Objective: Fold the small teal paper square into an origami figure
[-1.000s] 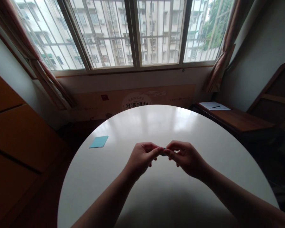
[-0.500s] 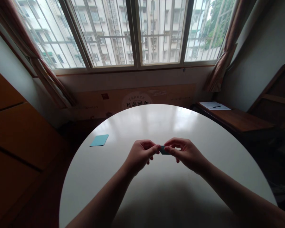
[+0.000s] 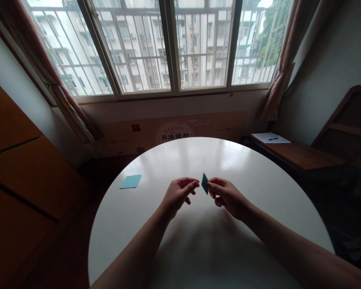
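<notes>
A small folded piece of teal paper stands on edge above the middle of the table. My right hand pinches its right side between thumb and fingers. My left hand is just left of the paper, a narrow gap away, with nothing in it and its fingers loosely bent and apart. Farther left, a flat stack or sheet of square light-blue paper lies on the white round table. How the teal paper is folded is too small to make out.
Beyond the table, a long printed box lies below the barred window. On the right, a wooden chair or bench bears a white sheet with a pen. Orange-brown cabinets stand on the left.
The left hand has let go of the teal paper, which has turned from lying sideways between both hands to upright in the right hand. The view has shifted slightly.
</notes>
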A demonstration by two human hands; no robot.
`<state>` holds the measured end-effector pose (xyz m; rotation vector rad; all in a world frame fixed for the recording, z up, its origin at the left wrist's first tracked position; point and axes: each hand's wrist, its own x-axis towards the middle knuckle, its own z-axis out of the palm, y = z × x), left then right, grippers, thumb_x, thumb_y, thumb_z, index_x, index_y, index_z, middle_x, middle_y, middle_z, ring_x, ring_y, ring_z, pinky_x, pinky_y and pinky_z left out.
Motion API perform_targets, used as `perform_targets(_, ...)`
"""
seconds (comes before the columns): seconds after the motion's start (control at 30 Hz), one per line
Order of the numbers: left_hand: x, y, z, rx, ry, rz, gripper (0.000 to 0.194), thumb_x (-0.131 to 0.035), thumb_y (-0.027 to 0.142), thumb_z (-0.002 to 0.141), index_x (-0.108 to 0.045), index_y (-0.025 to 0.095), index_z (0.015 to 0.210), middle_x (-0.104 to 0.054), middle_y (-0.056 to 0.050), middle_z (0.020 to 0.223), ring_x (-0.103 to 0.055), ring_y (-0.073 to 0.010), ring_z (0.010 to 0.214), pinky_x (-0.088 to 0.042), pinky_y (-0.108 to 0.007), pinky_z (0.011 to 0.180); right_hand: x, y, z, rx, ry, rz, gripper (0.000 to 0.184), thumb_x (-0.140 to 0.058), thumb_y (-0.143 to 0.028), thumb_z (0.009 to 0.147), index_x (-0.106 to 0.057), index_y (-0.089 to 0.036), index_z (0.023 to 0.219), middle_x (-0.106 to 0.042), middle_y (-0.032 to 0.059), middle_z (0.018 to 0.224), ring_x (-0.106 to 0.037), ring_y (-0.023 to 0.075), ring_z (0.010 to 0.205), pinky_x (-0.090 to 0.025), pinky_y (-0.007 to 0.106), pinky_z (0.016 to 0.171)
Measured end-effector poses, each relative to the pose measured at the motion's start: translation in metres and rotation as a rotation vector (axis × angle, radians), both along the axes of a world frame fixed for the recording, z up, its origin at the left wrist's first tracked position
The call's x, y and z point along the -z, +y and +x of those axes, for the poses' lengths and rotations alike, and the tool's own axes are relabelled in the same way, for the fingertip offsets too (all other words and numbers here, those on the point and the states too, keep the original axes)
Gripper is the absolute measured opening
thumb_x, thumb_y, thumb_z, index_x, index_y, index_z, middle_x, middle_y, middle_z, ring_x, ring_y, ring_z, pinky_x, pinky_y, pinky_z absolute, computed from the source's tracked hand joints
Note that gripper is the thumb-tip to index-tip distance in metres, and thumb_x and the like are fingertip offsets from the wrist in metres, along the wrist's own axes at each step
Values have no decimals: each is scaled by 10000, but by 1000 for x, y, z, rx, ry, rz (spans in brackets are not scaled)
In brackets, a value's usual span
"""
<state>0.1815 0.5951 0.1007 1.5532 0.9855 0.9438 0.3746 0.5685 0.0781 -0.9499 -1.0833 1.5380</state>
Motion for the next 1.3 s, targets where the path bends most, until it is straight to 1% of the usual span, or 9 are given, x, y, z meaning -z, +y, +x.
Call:
perform_targets(0.2,-13,-7,14,-40,186,253,316,-649,414,836,-749,126,917,-714,-83,728,-631,-194,618,-485,-255,432,-1,1,-4,32,89,18,397,-834,-495,720,-654,-172,866,-511,-17,694,-418,94,591,-286,198,459)
perform_targets(0.4,-35,-13,19,-231,412,681,118,-630,197,829,-721,181,756,-725,-66,810,-636,-211,749,-494,-336,700,-8,-4,-6,143,85,20,409,-841,-490,712,-625,-202,905,-602,14,834,-507,125,679,-364,193,458)
perform_targets(0.47,-34,-13,18,-259,493,828,136,-618,182,842,-711,189,742,-740,-80,897,-638,-244,839,-475,-324,665,-10,-8,-7,121,89,26,390,-835,-481,722,-639,-197,903,-633,35,895,-550,146,735,-416,204,475)
perform_targets(0.6,-25,-16,19,-341,711,1327,112,-640,128,836,-685,192,756,-748,-65,1018,-648,-238,896,-496,-291,605,-13,-13,-10,26,107,71,370,-804,-471,763,-691,-193,979,-658,64,951,-602,188,817,-470,211,474)
perform_targets(0.67,-22,-19,20,-357,737,1435,89,-662,120,822,-681,191,771,-747,-64,1044,-650,-241,927,-525,-297,628,-13,-14,-10,9,103,91,335,-784,-465,790,-695,-196,968,-655,64,928,-614,198,822,-446,187,429)
perform_targets(0.93,-20,-21,13,-241,617,1380,92,-678,128,858,-712,201,904,-756,-55,1020,-660,-233,901,-551,-307,659,-11,-12,-7,52,107,98,261,-755,-420,837,-716,-201,974,-650,52,900,-609,174,780,-437,162,401)
perform_targets(1.07,-19,-18,7,-272,421,1131,62,-708,185,860,-720,196,919,-750,-73,977,-657,-236,909,-583,-353,739,-12,-11,-3,80,-1,138,259,-735,-413,849,-720,-176,952,-664,72,927,-619,170,752,-452,168,396)
perform_targets(1.17,-18,-19,6,-263,349,927,148,-710,241,868,-741,188,1002,-742,-94,976,-667,-235,902,-585,-300,615,-12,-11,-3,105,-107,211,272,-725,-417,851,-721,-162,944,-672,76,874,-621,172,718,-463,178,384)
perform_targets(1.3,-16,-21,9,-231,337,870,121,-679,240,888,-765,197,960,-749,-86,929,-683,-219,848,-581,-278,575,-11,-14,-6,101,-129,266,285,-745,-418,829,-730,-160,949,-676,76,836,-627,183,714,-478,195,389)
